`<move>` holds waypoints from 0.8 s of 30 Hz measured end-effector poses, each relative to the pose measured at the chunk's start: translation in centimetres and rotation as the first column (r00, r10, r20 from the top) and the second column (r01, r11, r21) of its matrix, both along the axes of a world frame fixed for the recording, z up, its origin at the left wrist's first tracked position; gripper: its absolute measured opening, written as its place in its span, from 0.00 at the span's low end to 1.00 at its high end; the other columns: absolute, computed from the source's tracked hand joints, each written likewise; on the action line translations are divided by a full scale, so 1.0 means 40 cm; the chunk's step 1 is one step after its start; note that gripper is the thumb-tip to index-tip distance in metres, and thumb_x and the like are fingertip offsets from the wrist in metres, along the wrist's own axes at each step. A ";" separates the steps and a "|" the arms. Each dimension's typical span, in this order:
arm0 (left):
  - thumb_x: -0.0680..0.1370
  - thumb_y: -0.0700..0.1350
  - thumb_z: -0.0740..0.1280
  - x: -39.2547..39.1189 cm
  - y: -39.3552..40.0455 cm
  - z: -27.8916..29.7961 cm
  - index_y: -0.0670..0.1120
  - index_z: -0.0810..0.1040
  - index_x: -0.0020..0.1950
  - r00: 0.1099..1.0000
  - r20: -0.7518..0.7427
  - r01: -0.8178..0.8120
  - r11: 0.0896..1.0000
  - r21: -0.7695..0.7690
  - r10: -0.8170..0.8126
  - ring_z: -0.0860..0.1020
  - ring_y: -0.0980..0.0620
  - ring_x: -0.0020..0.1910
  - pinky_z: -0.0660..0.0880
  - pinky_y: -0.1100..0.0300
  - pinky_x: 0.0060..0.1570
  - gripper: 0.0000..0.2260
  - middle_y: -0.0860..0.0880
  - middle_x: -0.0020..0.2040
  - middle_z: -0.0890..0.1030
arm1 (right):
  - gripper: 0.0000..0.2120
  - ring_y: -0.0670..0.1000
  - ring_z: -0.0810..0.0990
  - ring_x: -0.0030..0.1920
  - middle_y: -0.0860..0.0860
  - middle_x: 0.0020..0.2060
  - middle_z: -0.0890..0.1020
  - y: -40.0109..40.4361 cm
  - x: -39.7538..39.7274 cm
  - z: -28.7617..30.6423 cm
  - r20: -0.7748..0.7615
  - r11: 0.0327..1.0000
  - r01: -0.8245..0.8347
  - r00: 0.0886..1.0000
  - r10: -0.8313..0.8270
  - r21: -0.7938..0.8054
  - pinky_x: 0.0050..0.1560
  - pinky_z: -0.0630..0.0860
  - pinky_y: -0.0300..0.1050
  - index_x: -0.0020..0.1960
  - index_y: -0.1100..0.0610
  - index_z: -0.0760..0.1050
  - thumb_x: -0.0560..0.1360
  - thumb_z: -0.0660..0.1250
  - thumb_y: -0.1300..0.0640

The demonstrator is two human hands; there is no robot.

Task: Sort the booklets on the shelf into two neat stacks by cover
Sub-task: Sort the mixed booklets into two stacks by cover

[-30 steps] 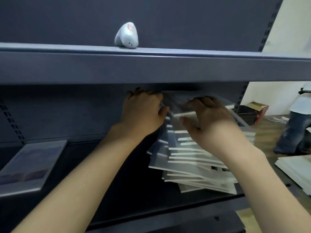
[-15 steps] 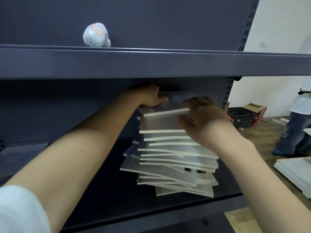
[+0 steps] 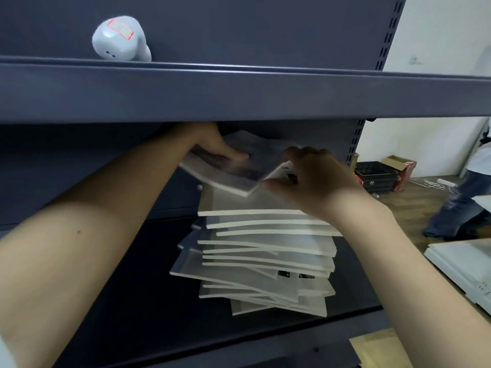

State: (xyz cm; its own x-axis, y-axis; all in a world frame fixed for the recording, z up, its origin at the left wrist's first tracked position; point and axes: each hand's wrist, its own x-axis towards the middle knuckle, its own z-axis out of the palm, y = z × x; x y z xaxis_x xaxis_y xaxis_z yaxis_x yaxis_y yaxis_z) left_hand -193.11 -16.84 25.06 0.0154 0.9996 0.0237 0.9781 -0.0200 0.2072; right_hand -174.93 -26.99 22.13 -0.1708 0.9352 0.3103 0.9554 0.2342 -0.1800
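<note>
Booklet [image 3: 225, 171], label print blurred, pinched by left hand [image 3: 212, 144]; right hand [image 3: 313, 179] apparently fingers-spread on the stack [image 3: 265, 251].

White rounded gadget [image 3: 121, 39] with red-edged label sits on upper shelf ledge. Right, beyond rack: open cardboard box [image 3: 398, 163] beside black crate [image 3: 376, 176] on wooden floor [image 3: 414, 205]; white cable [image 3: 435, 183] by wall; person in jeans [image 3: 462, 205] at edge.

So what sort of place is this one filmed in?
Probably a stockroom or shop back room: dark metal shelving with slotted uprights, a messy pile of wrapped booklets, and an open cardboard box on the wooden floor.
</note>
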 end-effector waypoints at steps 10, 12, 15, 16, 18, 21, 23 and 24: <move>0.69 0.64 0.67 -0.139 -0.124 -0.062 0.41 0.66 0.71 0.886 0.416 -0.211 0.977 -0.035 0.206 0.70 0.45 0.65 0.65 0.61 0.54 0.38 0.44 0.71 0.69 | 0.27 0.56 0.76 0.53 0.52 0.47 0.80 0.046 0.020 0.032 -0.025 0.979 0.103 0.994 -0.109 -0.175 0.54 0.74 0.49 0.43 0.56 0.75 0.68 0.63 0.31; 0.72 0.62 0.67 -0.150 -0.154 -0.089 0.42 0.68 0.70 0.829 0.511 -0.242 0.969 -0.043 0.229 0.74 0.46 0.60 0.67 0.62 0.52 0.34 0.44 0.68 0.71 | 0.29 0.56 0.75 0.49 0.51 0.37 0.76 0.045 0.022 0.048 0.028 0.964 0.149 0.989 -0.146 -0.222 0.51 0.72 0.48 0.34 0.56 0.71 0.67 0.61 0.28; 0.73 0.56 0.69 -0.147 -0.190 -0.111 0.47 0.77 0.51 0.717 0.670 -0.211 0.976 -0.052 0.191 0.77 0.53 0.39 0.70 0.64 0.37 0.14 0.48 0.48 0.80 | 0.31 0.54 0.72 0.40 0.50 0.30 0.68 0.043 0.021 0.068 0.112 0.923 0.213 0.976 -0.186 -0.321 0.48 0.69 0.45 0.31 0.54 0.64 0.66 0.59 0.25; 0.73 0.54 0.69 -0.142 -0.199 -0.112 0.48 0.78 0.47 0.699 0.691 -0.211 0.977 -0.045 0.183 0.76 0.54 0.37 0.70 0.64 0.36 0.10 0.49 0.43 0.80 | 0.31 0.52 0.71 0.37 0.50 0.30 0.68 0.045 0.021 0.069 0.128 0.914 0.224 0.973 -0.191 -0.338 0.47 0.68 0.43 0.31 0.54 0.64 0.66 0.59 0.25; 0.73 0.54 0.69 -0.140 -0.206 -0.109 0.49 0.77 0.44 0.696 0.695 -0.216 0.976 -0.032 0.177 0.77 0.54 0.37 0.71 0.64 0.37 0.09 0.51 0.39 0.79 | 0.32 0.49 0.70 0.33 0.50 0.31 0.70 0.048 0.024 0.068 0.143 0.903 0.244 0.968 -0.206 -0.354 0.46 0.67 0.42 0.33 0.54 0.66 0.65 0.58 0.24; 0.72 0.56 0.70 -0.136 -0.207 -0.098 0.50 0.76 0.43 0.720 0.668 -0.229 0.973 -0.026 0.188 0.77 0.53 0.40 0.73 0.61 0.45 0.11 0.51 0.40 0.79 | 0.34 0.50 0.71 0.33 0.51 0.31 0.71 0.047 0.027 0.068 0.145 0.897 0.258 0.965 -0.220 -0.359 0.45 0.67 0.42 0.35 0.56 0.68 0.64 0.58 0.23; 0.72 0.57 0.69 -0.133 -0.210 -0.093 0.51 0.74 0.40 0.735 0.652 -0.230 0.973 -0.018 0.186 0.76 0.54 0.38 0.71 0.62 0.41 0.11 0.53 0.39 0.77 | 0.35 0.52 0.72 0.37 0.51 0.34 0.72 0.046 0.027 0.069 0.146 0.900 0.252 0.966 -0.213 -0.356 0.47 0.67 0.42 0.40 0.58 0.69 0.65 0.57 0.23; 0.72 0.57 0.69 -0.131 -0.211 -0.092 0.52 0.74 0.38 0.737 0.653 -0.223 0.975 -0.013 0.177 0.76 0.55 0.38 0.70 0.64 0.39 0.10 0.53 0.39 0.77 | 0.35 0.54 0.72 0.41 0.52 0.37 0.72 0.044 0.027 0.068 0.144 0.903 0.245 0.968 -0.206 -0.354 0.47 0.67 0.42 0.43 0.58 0.69 0.66 0.57 0.24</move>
